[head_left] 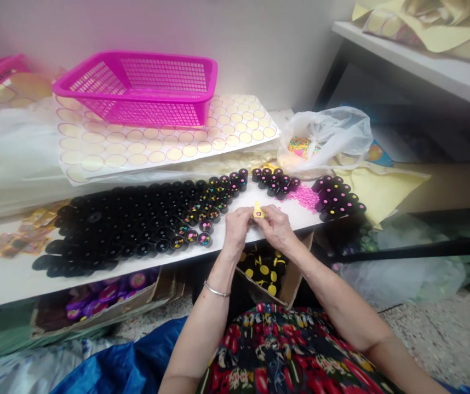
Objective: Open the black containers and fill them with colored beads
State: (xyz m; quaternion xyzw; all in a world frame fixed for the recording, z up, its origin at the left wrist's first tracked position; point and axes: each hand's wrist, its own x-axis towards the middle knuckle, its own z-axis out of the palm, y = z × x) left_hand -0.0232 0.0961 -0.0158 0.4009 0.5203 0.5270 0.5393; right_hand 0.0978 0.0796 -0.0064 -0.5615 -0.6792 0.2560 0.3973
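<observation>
My left hand [238, 225] and my right hand [276, 225] meet over the table's front edge. Between their fingertips is a small yellow cap [258, 213] with a tab at its top and a dark ring around a pink centre. Fingers of both hands are closed on it. To the left stand many small black cups [136, 216], packed close; the nearer ones hold coloured bits. Beyond my right hand lies a pile of small pink pieces [305, 197], between two more groups of black cups with pink dots inside [339, 197].
A pink basket [136, 112] sits on sticker sheets [169, 150] at the back. A plastic bag [329, 134] holds colourful beads. Below the table are a cardboard box [296, 273] of black containers with yellow lids and another box [95, 320] with purple items.
</observation>
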